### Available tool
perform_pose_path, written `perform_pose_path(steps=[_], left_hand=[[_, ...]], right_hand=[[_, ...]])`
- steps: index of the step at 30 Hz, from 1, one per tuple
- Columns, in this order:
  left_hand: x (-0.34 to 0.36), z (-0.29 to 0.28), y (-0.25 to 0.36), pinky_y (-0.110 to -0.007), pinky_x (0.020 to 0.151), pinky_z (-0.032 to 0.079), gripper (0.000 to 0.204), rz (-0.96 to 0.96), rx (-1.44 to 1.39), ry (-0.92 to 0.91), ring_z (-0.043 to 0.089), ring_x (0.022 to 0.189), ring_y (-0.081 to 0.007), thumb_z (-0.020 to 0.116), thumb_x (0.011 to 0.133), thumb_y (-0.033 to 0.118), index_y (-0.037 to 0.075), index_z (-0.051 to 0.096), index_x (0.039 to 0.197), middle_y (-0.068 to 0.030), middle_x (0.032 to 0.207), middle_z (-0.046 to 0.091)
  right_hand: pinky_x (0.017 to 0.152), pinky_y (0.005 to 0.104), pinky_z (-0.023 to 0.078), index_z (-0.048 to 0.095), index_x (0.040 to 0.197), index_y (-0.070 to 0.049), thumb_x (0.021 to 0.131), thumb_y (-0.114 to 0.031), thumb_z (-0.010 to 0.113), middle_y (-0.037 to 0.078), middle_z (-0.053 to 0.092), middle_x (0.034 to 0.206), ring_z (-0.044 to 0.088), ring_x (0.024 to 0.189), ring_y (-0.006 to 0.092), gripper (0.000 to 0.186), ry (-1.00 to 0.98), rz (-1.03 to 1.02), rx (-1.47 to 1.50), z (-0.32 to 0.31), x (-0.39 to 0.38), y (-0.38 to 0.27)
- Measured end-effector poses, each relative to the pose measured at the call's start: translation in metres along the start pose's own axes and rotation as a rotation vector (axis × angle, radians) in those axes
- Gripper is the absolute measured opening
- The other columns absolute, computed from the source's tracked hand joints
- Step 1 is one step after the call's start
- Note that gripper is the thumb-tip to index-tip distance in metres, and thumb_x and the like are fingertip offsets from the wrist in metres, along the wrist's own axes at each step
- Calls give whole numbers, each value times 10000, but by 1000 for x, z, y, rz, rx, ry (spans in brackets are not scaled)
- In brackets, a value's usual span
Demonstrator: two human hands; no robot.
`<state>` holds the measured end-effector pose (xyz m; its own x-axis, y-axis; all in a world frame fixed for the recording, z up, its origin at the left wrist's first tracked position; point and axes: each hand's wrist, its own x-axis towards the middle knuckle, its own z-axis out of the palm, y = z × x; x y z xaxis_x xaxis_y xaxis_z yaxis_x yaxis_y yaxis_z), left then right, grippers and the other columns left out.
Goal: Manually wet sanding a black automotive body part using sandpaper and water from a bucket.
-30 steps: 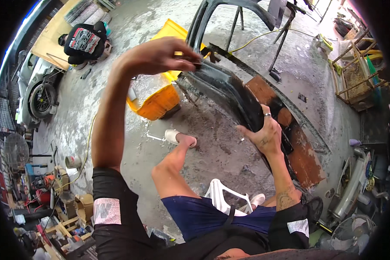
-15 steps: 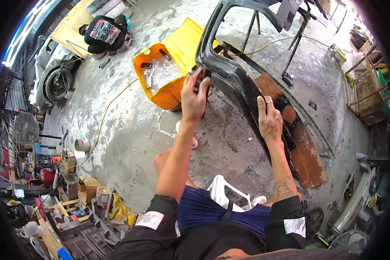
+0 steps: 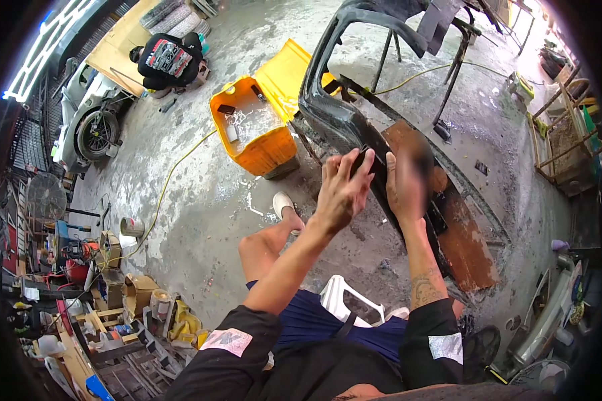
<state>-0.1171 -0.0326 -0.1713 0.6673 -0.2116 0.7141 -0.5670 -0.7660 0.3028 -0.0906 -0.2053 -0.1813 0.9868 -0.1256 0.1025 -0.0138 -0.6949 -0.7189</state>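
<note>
A long black vehicle body panel [image 3: 338, 120], glossy and bent, with a large opening near its far end, runs from the upper middle down toward me. My left hand [image 3: 344, 190] presses a small dark pad [image 3: 362, 159] against the panel's near face, its fingers closed over it. Just to the right, my right hand [image 3: 406, 194] lies on the panel's edge with the thumb pointing up. Its other fingers are blurred, so their grip is unclear. I cannot make out exactly what kind of pad it is.
An orange-yellow lidded container [image 3: 264, 150] holds cloudy water and dark pieces. Brown board [image 3: 471, 257] lies beneath the panel. I sit by a white plastic stool [image 3: 338, 297]. Another person [image 3: 170, 60] crouches far left near a vehicle wheel [image 3: 97, 136]. A yellow cable [image 3: 164, 184] crosses the floor.
My left hand has slid right and nearer to me along the panel, with the dark pad. My right hand has shifted slightly left, its fingers now blurred.
</note>
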Motion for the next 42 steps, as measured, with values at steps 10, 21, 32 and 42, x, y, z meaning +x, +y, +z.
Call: perform_pose_path(steps=[10,21,32,42], left_hand=[[8,6,-8,-477,1034,474,587,-41,-2,87,571,1162,-362,831,874,68,63,693,1444,-172,1290,648],[5,-6,-68,-321,988,530,422,-783,-688,369,677,1106,-191,713,1076,233,-7,677,1421,-132,1275,714],[-249,80,-68,-376,941,557,464,-1148,-689,-97,719,1051,-261,761,1032,295,-15,689,1370,-182,1186,746],[-220,101,-70,-390,894,567,417,-955,-563,-49,714,991,-293,769,1004,246,19,705,1348,-179,1124,713]], right_hand=[[800,591,543,654,1123,-28,1156,-478,474,344,700,882,704,956,538,486,33,-67,46,0,0,-1],[741,542,483,621,1029,0,1168,-509,444,322,640,826,654,827,525,557,20,-15,44,2,-1,0],[994,466,529,636,1332,18,995,-798,566,281,745,1117,712,1119,442,886,-190,46,77,-9,2,-28],[933,367,555,696,1236,4,887,-579,877,138,757,1096,711,998,225,703,9,-71,180,14,62,-61]])
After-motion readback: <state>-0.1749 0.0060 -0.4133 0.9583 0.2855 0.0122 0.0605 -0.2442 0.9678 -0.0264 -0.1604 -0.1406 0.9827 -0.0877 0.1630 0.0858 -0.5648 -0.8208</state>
